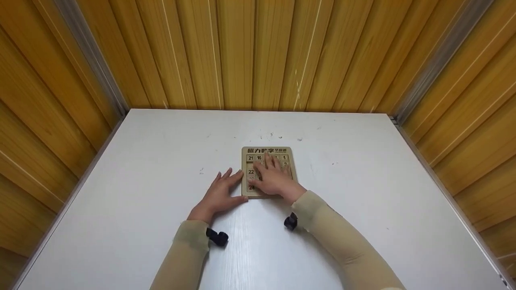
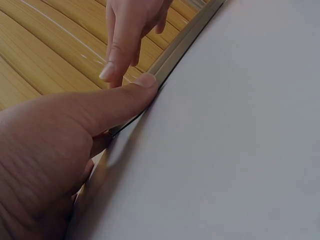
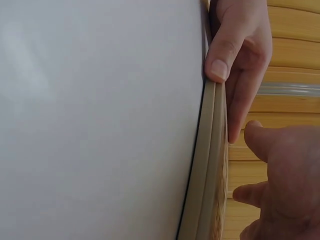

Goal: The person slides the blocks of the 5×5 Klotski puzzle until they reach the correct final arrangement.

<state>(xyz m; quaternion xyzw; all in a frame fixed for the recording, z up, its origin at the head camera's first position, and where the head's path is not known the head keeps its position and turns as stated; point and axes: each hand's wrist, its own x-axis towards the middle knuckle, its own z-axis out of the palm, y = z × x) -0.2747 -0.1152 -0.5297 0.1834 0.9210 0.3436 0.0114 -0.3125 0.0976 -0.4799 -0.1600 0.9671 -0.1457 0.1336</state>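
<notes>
A wooden sliding number puzzle (image 1: 258, 150) lies flat on the white table, its dark lettering along the far side. Numbered tiles (image 1: 250, 158) such as 21, 16 and 22 show; the rest are under a hand. My left hand (image 1: 217, 195) steadies it, the thumb at the near left corner and a straight finger along the left edge. Over the tiles, my right hand (image 1: 275, 181) spreads its fingers, with fingertips on or just above them. From the right wrist view, the puzzle's layered edge (image 3: 207, 150) shows with the left thumb (image 3: 218, 70) against it.
The white table (image 1: 141, 169) carries small dark marks beyond the puzzle. Yellow wood-look panels (image 1: 236, 56) stand behind and at both sides, with grey metal strips at the corners. Each sleeve has a small black device (image 1: 219, 237) at the wrist.
</notes>
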